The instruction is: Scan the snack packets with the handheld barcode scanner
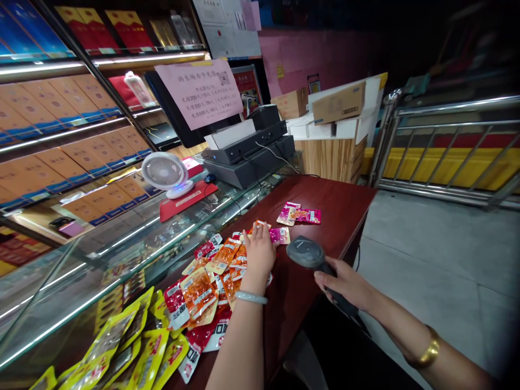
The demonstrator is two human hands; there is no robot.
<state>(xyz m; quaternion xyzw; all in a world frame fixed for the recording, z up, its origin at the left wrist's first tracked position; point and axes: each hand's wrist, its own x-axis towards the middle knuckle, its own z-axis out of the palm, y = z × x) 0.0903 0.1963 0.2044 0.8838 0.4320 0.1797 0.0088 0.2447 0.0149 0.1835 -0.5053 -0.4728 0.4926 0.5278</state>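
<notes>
My left hand [260, 250], a pale bangle on its wrist, lies over the far edge of a heap of small snack packets [199, 292]. Its fingers are stretched out and slightly apart on an orange packet. Close by its thumb is a pink packet [280, 235], and I cannot tell whether they touch. In my right hand [345, 284] is a dark grey barcode scanner [306, 252], gripped by the handle, its head towards the packets. Two more pink packets [306, 216] overlap farther back on the red-brown table [337, 195]. Yellow packets [150, 352] fill the near left.
A glass display counter [134, 238] runs along the left side, carrying a small white fan [164, 172] and dark till equipment [252, 154]. A monitor bears a pink notice [201, 92]. Metal railing [450, 151] stands at the right, beyond the grey floor.
</notes>
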